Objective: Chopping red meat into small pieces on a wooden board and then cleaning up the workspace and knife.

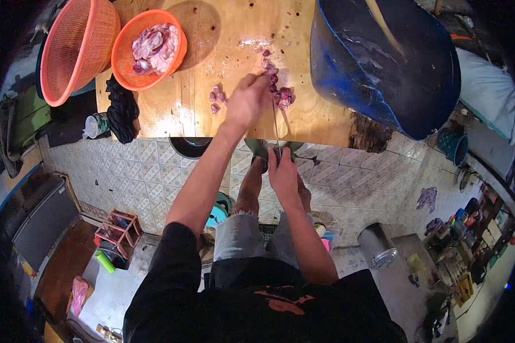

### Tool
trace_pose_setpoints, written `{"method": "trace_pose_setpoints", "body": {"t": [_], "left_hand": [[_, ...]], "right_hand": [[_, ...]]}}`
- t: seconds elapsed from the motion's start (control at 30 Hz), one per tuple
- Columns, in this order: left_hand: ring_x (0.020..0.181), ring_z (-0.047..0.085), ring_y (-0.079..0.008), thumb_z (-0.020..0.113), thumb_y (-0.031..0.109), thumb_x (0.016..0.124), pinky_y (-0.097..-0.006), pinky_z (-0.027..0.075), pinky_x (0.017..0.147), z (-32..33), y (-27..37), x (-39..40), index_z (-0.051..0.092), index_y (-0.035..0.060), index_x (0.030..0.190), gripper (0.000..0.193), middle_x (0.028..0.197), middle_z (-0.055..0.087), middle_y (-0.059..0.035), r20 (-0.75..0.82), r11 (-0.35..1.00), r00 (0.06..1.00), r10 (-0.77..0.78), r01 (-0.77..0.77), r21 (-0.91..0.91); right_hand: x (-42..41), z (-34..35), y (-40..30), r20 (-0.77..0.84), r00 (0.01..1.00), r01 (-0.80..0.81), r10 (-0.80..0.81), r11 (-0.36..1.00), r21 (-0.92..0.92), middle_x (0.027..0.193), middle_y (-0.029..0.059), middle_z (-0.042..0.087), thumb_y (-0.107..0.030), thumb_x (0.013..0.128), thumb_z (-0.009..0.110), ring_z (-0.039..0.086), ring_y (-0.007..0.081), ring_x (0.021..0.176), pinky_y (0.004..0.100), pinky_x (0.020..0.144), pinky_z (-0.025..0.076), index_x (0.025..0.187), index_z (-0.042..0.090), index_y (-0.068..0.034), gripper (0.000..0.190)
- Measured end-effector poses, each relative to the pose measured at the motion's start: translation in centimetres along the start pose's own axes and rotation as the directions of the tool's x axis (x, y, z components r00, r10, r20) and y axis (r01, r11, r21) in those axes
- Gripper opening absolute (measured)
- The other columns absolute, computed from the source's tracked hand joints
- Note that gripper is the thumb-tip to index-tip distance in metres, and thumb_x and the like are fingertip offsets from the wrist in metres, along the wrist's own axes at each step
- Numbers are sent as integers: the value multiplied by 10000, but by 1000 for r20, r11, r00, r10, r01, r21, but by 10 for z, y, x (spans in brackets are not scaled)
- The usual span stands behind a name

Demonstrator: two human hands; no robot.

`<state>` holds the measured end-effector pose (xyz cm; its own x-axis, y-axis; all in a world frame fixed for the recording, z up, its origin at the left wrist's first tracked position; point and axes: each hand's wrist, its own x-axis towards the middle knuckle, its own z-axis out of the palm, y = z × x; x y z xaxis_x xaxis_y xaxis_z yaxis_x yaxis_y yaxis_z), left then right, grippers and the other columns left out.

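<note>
On the wet wooden table [236, 38], my left hand [251, 96] bends its fingers over small dark red pieces, which look like shallots or meat [274, 81]. My right hand [284, 169] grips the handle of a knife [276, 122] just past the table's near edge; its thin blade points away from me, with the tip by my left fingertips. A cluster of dark red and pinkish pieces [284, 98] lies right of the blade. Several paler pinkish pieces [215, 97] lie left of my left hand. An orange plastic colander [183, 51] holds pale pink and purplish pieces.
A larger orange mesh basket [75, 51] stands at the far left, near a bundle of black cloth [123, 109] and a cup [96, 125]. A big cut-open blue plastic drum [347, 73] with a wooden stick [384, 25] occupies the right. A black basin [190, 148] is partly under the table.
</note>
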<state>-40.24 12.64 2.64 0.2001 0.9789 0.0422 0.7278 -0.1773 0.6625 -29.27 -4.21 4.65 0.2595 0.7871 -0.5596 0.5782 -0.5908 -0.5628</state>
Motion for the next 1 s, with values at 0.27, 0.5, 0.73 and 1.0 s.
{"method": "trace_pose_setpoints", "body": {"t": [0.27,0.5,0.73,1.0], "left_hand": [[913,630,-378,628,67,802,-429,525,807,14,-15,-7,658,23,1010,215,993,632,-220,122,997,991,51,-43,-65],[894,658,-315,693,61,813,-361,536,792,8,-29,-37,690,7,968,164,975,680,-145,-99,999,995,-27,23,-49],[885,658,-291,701,61,815,-347,545,770,16,-37,-40,707,24,973,162,964,684,-124,-161,998,986,52,-57,-23],[862,628,-268,693,-12,735,-348,542,764,21,-52,-39,712,46,998,270,980,676,-88,-135,981,973,186,-191,-27]], "right_hand": [[6,-9,27,-20,999,40,-41,999,-36,707,328,605,-381,964,523,598,524,695,576,577,491,1051,459,-10,386],[20,-12,2,70,992,116,-108,984,-135,690,266,628,-400,959,528,623,476,667,523,560,516,1088,477,-12,412],[34,-12,0,67,980,197,-186,943,-270,671,244,629,-401,954,537,644,425,645,503,544,521,1083,503,-27,397],[57,2,17,127,970,232,-209,950,-210,717,272,634,-412,957,526,648,451,709,531,591,525,1111,507,-26,415]]}}
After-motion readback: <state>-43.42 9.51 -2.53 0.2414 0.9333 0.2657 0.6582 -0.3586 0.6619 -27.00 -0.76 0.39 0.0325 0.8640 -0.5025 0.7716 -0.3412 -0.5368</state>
